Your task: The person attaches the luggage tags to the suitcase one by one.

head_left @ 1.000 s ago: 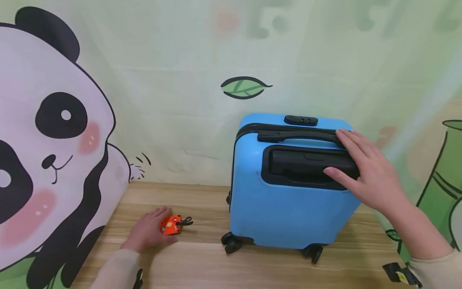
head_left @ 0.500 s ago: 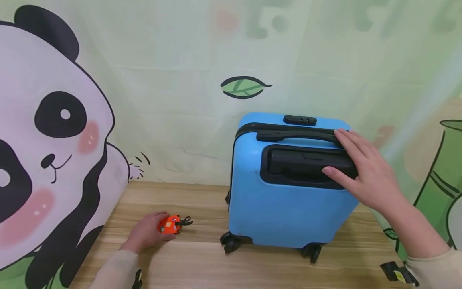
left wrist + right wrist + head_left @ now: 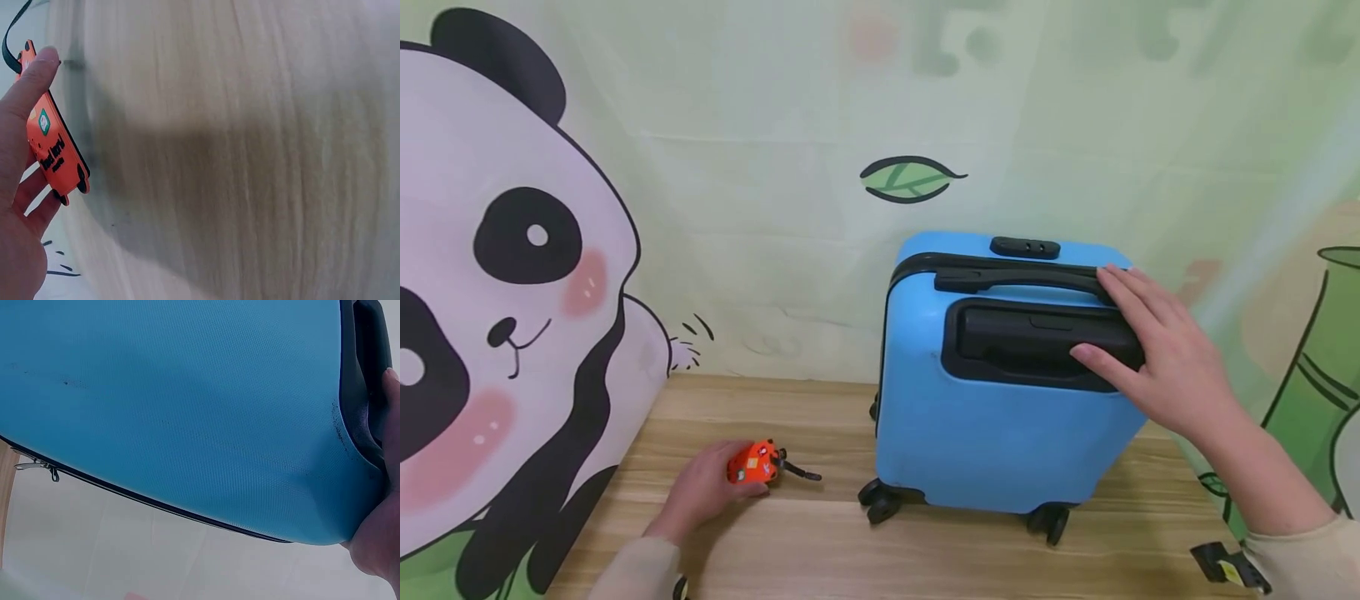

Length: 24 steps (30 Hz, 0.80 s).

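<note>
My left hand [image 3: 700, 485] pinches an orange luggage tag [image 3: 751, 465] between thumb and fingers, low over the wooden tabletop. The left wrist view shows the tag's flat face [image 3: 55, 156] with dark lettering and a green diamond, the thumb on its near edge. A dark strap [image 3: 801, 472] trails from it to the right. Upright on its wheels stands a blue suitcase [image 3: 992, 446], right of the tag. My right hand [image 3: 1180, 367] rests on its upper right corner, fingers straight over the end of the black carry handle [image 3: 1037, 281], thumb across the black recessed panel [image 3: 1015, 333].
Behind the wooden table [image 3: 805, 550] hangs a pale green cloth backdrop [image 3: 760, 208] printed with a large panda and a leaf. Along the suitcase's side runs a zipper, its pull [image 3: 37, 466] showing in the right wrist view. A combination lock [image 3: 1025, 247] sits on top.
My left hand has closed on the luggage tag and tilted it up, and its strap now swings lower and farther right. The right hand and suitcase have stayed put.
</note>
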Available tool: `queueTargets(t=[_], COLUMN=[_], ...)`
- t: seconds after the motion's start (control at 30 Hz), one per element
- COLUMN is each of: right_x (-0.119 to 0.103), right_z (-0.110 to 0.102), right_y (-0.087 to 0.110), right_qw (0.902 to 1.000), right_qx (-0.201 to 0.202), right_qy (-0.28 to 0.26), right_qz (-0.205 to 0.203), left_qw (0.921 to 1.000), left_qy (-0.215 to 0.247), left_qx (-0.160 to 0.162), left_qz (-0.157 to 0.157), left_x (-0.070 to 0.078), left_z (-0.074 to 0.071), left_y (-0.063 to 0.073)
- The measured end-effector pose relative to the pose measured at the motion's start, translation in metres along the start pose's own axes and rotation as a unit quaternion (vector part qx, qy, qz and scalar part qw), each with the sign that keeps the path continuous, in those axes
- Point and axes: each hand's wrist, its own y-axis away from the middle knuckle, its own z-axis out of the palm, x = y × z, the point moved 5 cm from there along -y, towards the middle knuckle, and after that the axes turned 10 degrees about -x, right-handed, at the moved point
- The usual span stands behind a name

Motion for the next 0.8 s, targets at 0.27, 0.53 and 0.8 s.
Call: queueTargets(t=[0.27,0.53,0.8], right_x=[-0.001,-0.002,-0.002], right_z=[0.000,0.000,0.001], right_y=[0.000,0.000,0.000], right_qw=[1.0000,1.0000,0.9999], right_qx=[0.000,-0.002,-0.001], right_qy=[0.002,0.008,0.012], right_qz=[0.001,0.002,-0.001], left_qw=[0.9996,0.9976,0.9933], left_qy=[0.015,0.017,0.028], left_qx=[0.019,0.047,0.062], left_qz=[0.011,0.048,0.094], left_x=[0.017,0.047,0.085], left_z=[-0.016,-0.044,-0.076], left_y=[0.009,0.021,0.033])
